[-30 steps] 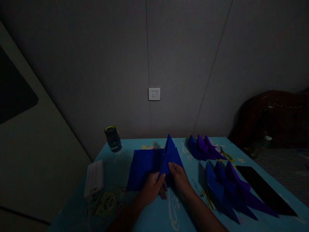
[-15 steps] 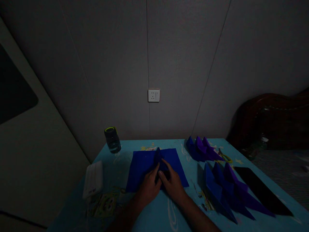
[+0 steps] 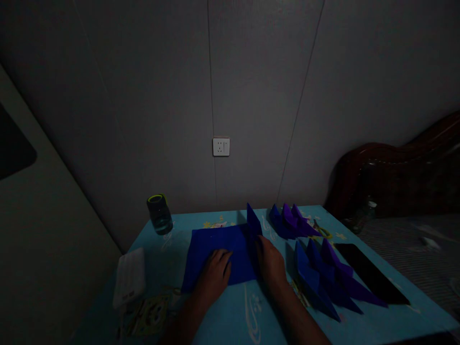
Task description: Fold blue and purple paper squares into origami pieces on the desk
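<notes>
A dark blue sheet lies on the table in front of me. My left hand rests on the sheet's near part, fingers stretched out and holding nothing. Upright at the sheet's right side stands a folded blue paper boat, its pointed end turned to the wall. My right hand grips its near part, which the fingers hide. To the right of that hand lie nested blue and purple paper boats. A second nested group of paper boats sits farther back.
A water bottle stands at the table's back left, with a white power bank nearer me. On the right lie a black phone-like slab and yellow-handled scissors. The wall with a socket borders the far table edge.
My hands have moved apart. The right has carried the folded boat rightward from the sheet's middle, while the left has settled on the sheet. The view has shifted slightly to the right.
</notes>
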A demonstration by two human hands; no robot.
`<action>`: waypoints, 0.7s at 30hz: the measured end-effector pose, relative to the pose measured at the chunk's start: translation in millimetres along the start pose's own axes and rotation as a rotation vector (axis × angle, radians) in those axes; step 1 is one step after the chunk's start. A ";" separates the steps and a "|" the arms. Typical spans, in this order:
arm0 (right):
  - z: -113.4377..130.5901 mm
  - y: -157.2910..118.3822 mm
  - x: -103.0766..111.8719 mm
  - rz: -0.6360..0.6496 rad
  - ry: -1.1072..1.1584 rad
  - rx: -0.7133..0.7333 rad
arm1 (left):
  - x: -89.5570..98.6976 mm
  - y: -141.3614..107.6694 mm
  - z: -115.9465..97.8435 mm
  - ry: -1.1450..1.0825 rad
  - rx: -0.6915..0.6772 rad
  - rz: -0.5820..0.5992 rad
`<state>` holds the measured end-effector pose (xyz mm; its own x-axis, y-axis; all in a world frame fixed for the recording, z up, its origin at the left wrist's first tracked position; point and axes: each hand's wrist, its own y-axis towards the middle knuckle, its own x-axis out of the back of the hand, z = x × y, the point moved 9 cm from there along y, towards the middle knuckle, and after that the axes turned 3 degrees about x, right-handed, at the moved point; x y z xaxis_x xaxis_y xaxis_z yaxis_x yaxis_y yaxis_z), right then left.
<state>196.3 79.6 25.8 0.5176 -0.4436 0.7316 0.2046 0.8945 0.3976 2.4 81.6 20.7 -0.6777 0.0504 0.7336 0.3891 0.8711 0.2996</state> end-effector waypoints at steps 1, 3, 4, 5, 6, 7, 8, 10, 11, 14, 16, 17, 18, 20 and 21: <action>-4.1 1.6 1.0 0.023 -0.100 -0.005 | 0.2 0.2 2.0 0.035 -0.012 -0.005; -11.4 3.6 2.7 0.071 -0.279 -0.024 | -1.0 0.2 9.8 0.105 -0.007 -0.011; -14.9 4.1 3.9 0.090 -0.348 -0.043 | -2.7 0.0 15.0 0.144 0.006 -0.007; -19.1 4.2 4.7 0.113 -0.401 -0.076 | -4.8 -0.2 20.4 0.184 0.022 0.002; -23.6 4.0 5.3 0.138 -0.437 -0.117 | -7.4 -0.4 25.6 0.224 0.035 0.017; -28.1 3.7 5.7 0.161 -0.458 -0.160 | -9.9 -0.6 29.9 0.261 0.046 0.035; -31.8 3.6 5.9 0.180 -0.466 -0.196 | -11.9 -0.7 33.1 0.290 0.050 0.053; -37.2 4.7 6.4 0.195 -0.467 -0.242 | -13.1 -1.0 35.6 0.327 0.040 0.076; -38.9 6.0 6.9 0.191 -0.465 -0.253 | -12.3 -1.3 35.7 0.337 0.033 0.080; -44.4 10.3 8.2 0.170 -0.457 -0.284 | -7.7 -4.5 35.0 0.361 0.019 0.080; -47.3 11.9 9.6 0.158 -0.450 -0.306 | -5.5 -9.4 34.9 0.385 0.014 0.080; -47.7 12.0 10.6 0.153 -0.445 -0.312 | -4.8 -12.4 34.7 0.400 0.010 0.080; -47.2 11.5 12.0 0.150 -0.440 -0.314 | -4.0 -15.4 34.3 0.414 0.005 0.078; -43.5 8.6 15.3 0.143 -0.431 -0.311 | -0.7 -20.0 33.0 0.430 -0.009 0.062; -39.9 6.6 17.6 0.132 -0.429 -0.301 | 2.4 -20.9 32.0 0.429 -0.019 0.048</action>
<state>239.9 79.9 19.2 0.1823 -0.2535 0.9500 0.4223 0.8927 0.1572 -27.4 79.2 -3.3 -0.3396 -0.1208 0.9328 0.4280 0.8633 0.2676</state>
